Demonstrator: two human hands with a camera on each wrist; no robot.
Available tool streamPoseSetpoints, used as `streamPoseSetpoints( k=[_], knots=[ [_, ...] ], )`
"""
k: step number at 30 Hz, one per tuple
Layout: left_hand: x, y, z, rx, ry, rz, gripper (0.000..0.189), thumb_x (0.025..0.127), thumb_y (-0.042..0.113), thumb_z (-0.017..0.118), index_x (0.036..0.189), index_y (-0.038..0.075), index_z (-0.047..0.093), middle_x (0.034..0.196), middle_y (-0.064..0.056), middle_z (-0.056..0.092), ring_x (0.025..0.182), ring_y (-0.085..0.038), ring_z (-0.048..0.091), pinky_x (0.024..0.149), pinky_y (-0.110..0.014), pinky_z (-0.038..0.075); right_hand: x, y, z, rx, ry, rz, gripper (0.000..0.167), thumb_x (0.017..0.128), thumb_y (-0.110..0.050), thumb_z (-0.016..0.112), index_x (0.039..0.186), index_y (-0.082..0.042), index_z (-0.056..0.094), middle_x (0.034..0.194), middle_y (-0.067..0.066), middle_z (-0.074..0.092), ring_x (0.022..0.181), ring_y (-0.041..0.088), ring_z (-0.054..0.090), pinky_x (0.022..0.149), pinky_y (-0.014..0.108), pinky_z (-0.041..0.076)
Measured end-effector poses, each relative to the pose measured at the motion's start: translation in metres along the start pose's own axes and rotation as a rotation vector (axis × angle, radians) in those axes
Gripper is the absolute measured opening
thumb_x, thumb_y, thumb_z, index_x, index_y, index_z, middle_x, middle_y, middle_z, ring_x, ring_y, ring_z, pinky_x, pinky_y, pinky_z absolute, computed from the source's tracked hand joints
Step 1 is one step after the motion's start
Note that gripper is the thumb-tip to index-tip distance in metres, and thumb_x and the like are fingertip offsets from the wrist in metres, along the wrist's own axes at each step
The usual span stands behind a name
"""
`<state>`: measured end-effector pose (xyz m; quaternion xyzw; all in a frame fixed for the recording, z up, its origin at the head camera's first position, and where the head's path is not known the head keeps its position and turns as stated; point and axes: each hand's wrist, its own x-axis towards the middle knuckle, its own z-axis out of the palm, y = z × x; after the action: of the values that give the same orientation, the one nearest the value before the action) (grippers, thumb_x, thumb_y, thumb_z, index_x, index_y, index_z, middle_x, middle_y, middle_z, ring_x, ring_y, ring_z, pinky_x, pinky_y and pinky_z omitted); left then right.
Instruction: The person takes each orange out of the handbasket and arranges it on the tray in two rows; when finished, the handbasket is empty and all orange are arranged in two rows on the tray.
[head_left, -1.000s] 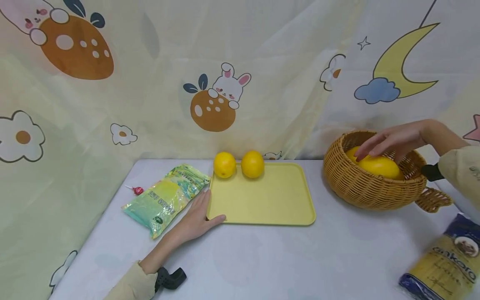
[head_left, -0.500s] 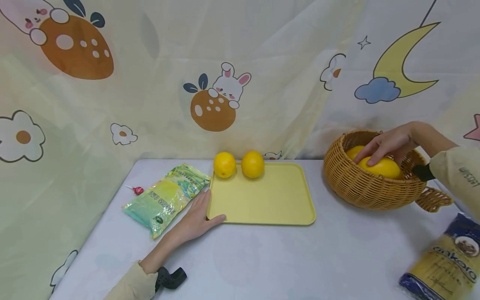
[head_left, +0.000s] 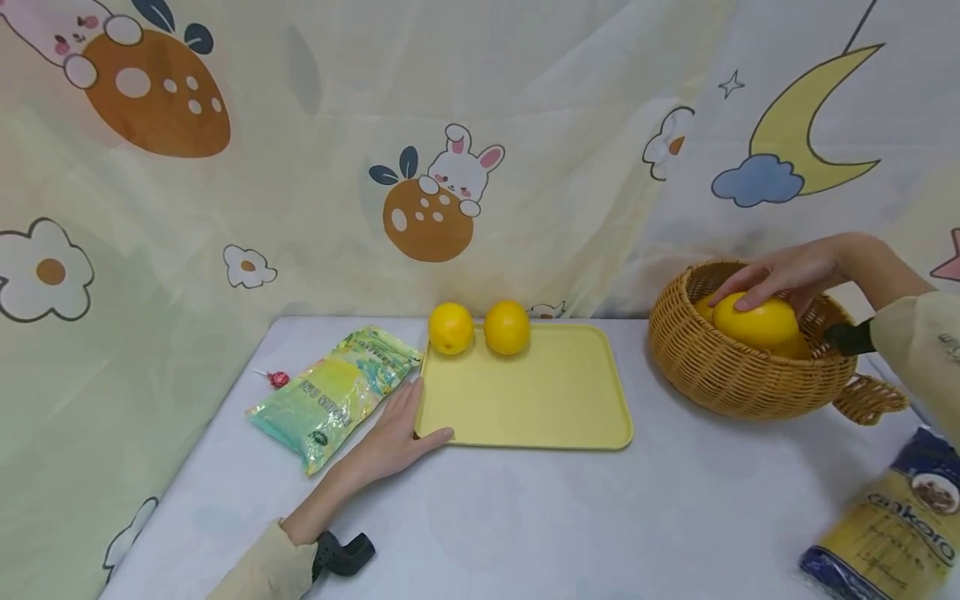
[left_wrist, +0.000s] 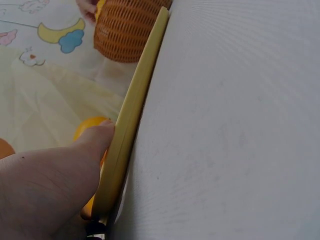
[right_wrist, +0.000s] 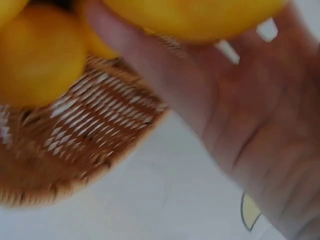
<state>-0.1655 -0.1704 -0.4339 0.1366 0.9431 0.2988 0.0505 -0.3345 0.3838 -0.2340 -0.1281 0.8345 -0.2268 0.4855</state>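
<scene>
In the head view my right hand [head_left: 798,271] grips a yellow-orange fruit, which looks like an orange [head_left: 757,321], over the mouth of the wicker basket [head_left: 742,387]. Seen from the right wrist, the thumb and fingers curl round this orange [right_wrist: 200,15], and another orange [right_wrist: 40,55] lies in the basket. My left hand [head_left: 390,437] rests at the near left corner of the yellow tray [head_left: 532,400], fingers straight along its left edge, thumb on the front rim. Two oranges, one on the left [head_left: 450,328] and one on the right [head_left: 507,327], sit at the tray's far left.
A green and yellow packet [head_left: 337,396] lies left of the tray, with a red-wrapped lollipop [head_left: 278,379] beside it. At the right edge lies a yellow and blue bag [head_left: 892,521]. A printed cloth [head_left: 570,208] hangs behind the white table [head_left: 562,525].
My right hand has come down into the basket, taken hold of an orange and raised it slightly. The left hand has stayed at the tray corner.
</scene>
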Motion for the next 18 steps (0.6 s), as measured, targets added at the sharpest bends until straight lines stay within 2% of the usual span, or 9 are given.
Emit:
streamPoseSetpoints(
  k=[3, 6, 8, 10, 14, 16, 18],
  knots=[
    [0.0, 0.0, 0.001, 0.002, -0.005, 0.0, 0.104, 0.089, 0.058, 0.059, 0.155, -0.002, 0.005, 0.163, -0.019, 0.005, 0.152, -0.037, 0.002, 0.123, -0.055, 0.011, -0.011, 0.003, 0.0, -0.055, 0.196, -0.062, 0.058, 0.102, -0.034, 0.045, 0.151, -0.01, 0.03, 0.149, 0.03, 0.031, 0.113, 0.029, 0.056, 0.086, 0.045, 0.058],
    [0.0, 0.0, 0.001, 0.003, -0.003, 0.002, 0.104, 0.089, 0.058, 0.059, 0.154, -0.002, 0.006, 0.163, -0.019, 0.006, 0.152, -0.037, 0.003, 0.123, -0.055, 0.011, -0.02, 0.005, 0.002, -0.109, 0.385, -0.103, 0.057, 0.102, -0.037, 0.043, 0.15, -0.01, 0.032, 0.151, 0.032, 0.028, 0.114, 0.031, 0.055, 0.082, 0.045, 0.059],
    [-0.001, 0.001, 0.002, 0.002, -0.005, 0.004, 0.104, 0.089, 0.058, 0.059, 0.154, -0.002, 0.006, 0.163, -0.02, 0.006, 0.152, -0.037, 0.003, 0.122, -0.055, 0.011, -0.024, 0.005, 0.003, -0.126, 0.478, -0.104, 0.055, 0.102, -0.042, 0.042, 0.15, -0.014, 0.036, 0.15, 0.03, 0.032, 0.113, 0.03, 0.055, 0.08, 0.046, 0.059],
    [-0.001, 0.001, 0.001, 0.004, -0.007, 0.001, 0.104, 0.089, 0.058, 0.059, 0.154, -0.002, 0.006, 0.163, -0.02, 0.005, 0.152, -0.037, 0.002, 0.122, -0.055, 0.011, -0.026, 0.004, 0.004, -0.129, 0.548, -0.096, 0.051, 0.102, -0.046, 0.041, 0.148, -0.024, 0.041, 0.148, 0.027, 0.037, 0.108, 0.026, 0.057, 0.079, 0.046, 0.059],
    [-0.001, 0.001, 0.001, 0.013, -0.003, -0.002, 0.103, 0.089, 0.057, 0.059, 0.154, -0.002, 0.006, 0.163, -0.02, 0.006, 0.152, -0.038, 0.004, 0.122, -0.055, 0.012, -0.03, -0.001, 0.007, -0.06, 0.637, -0.11, 0.043, 0.102, -0.047, 0.04, 0.144, -0.037, 0.044, 0.132, -0.004, 0.053, 0.1, 0.014, 0.058, 0.078, 0.044, 0.059],
    [-0.001, 0.001, 0.0, 0.017, 0.003, 0.001, 0.103, 0.089, 0.057, 0.06, 0.154, -0.002, 0.006, 0.163, -0.02, 0.007, 0.151, -0.038, 0.004, 0.122, -0.054, 0.012, -0.031, -0.006, 0.011, -0.002, 0.673, -0.14, 0.042, 0.102, -0.045, 0.04, 0.144, -0.038, 0.043, 0.12, -0.019, 0.053, 0.097, 0.008, 0.057, 0.077, 0.041, 0.06],
    [-0.001, 0.001, 0.0, 0.017, 0.006, 0.006, 0.103, 0.089, 0.057, 0.06, 0.154, -0.003, 0.006, 0.163, -0.021, 0.007, 0.151, -0.038, 0.005, 0.122, -0.055, 0.012, -0.031, -0.013, 0.017, 0.08, 0.699, -0.172, 0.04, 0.102, -0.043, 0.041, 0.142, -0.04, 0.046, 0.112, -0.027, 0.051, 0.096, 0.003, 0.055, 0.077, 0.039, 0.06]
  ],
)
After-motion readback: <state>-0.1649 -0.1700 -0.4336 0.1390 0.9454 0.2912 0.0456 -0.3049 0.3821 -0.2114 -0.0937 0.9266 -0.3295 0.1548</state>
